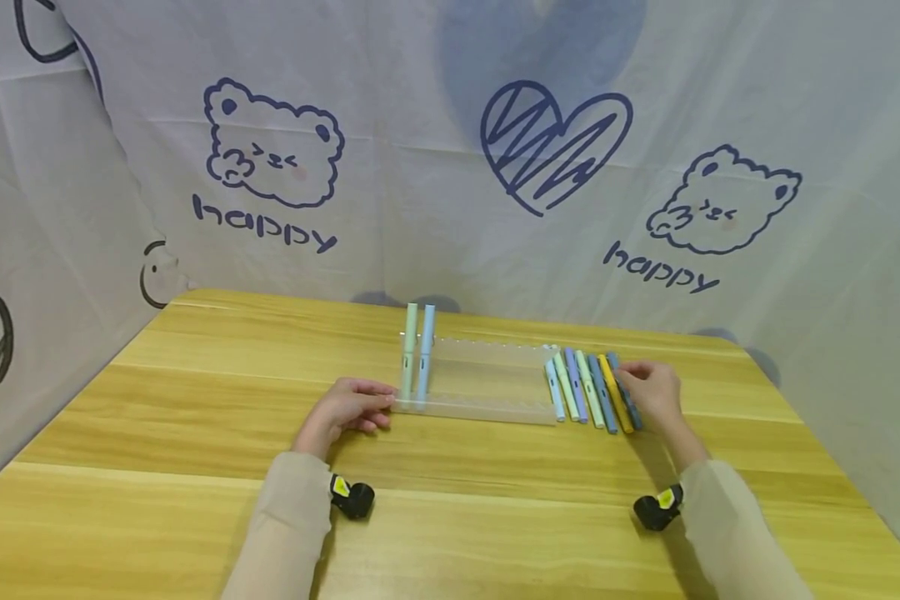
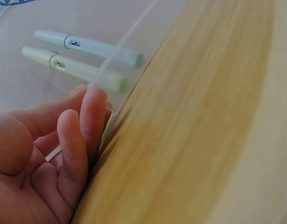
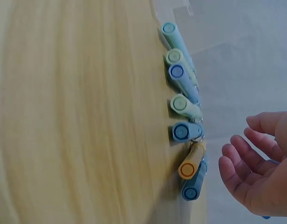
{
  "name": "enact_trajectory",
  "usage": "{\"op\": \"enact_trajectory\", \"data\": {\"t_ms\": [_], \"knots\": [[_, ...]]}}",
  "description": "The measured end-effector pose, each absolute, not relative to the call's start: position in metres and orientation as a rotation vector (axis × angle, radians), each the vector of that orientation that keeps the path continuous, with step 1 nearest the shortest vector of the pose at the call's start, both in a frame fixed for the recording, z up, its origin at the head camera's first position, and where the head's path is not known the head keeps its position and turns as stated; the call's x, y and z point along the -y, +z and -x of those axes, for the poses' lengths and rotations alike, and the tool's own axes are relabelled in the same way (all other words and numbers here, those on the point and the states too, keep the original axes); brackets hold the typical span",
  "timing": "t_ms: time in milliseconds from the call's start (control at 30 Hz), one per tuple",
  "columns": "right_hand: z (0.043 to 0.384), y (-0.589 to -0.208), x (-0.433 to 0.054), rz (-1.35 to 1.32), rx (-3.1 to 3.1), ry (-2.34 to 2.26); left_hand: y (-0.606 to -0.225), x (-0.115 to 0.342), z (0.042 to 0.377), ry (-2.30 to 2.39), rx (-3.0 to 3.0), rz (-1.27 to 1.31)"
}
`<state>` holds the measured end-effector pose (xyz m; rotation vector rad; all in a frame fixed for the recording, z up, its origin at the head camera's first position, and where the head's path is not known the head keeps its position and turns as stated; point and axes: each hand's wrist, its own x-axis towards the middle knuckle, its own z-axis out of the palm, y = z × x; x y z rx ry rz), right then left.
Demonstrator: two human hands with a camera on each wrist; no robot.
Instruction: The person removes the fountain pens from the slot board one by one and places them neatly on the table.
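Left hand (image 1: 348, 406) pinches clear rack (image 1: 495, 375), two pens (image 1: 410, 350) in its left end; right hand (image 1: 654, 390) — fingers parted, empty — beside loose pens (image 1: 616, 392) rightward. We judge picking stage; next needs pinching just one.

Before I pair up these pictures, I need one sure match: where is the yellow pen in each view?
Head: right of centre, the yellow pen is second from the right among the loose pens.
Left wrist: not in it.
Right wrist: right of centre, below the middle, second from the bottom in the column of pens.
Shared landmark: the wooden tabletop.
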<state>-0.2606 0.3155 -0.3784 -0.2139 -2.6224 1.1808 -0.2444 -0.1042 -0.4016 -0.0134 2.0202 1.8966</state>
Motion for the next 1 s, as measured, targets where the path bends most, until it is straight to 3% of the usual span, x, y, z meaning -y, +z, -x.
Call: {"op": "enact_trajectory", "data": {"t_ms": [1000], "knots": [[0.234,-0.350,-0.253,0.025,2.446,1.442,-0.401,0.104,0.244,1.909,-2.003,0.004]]}}
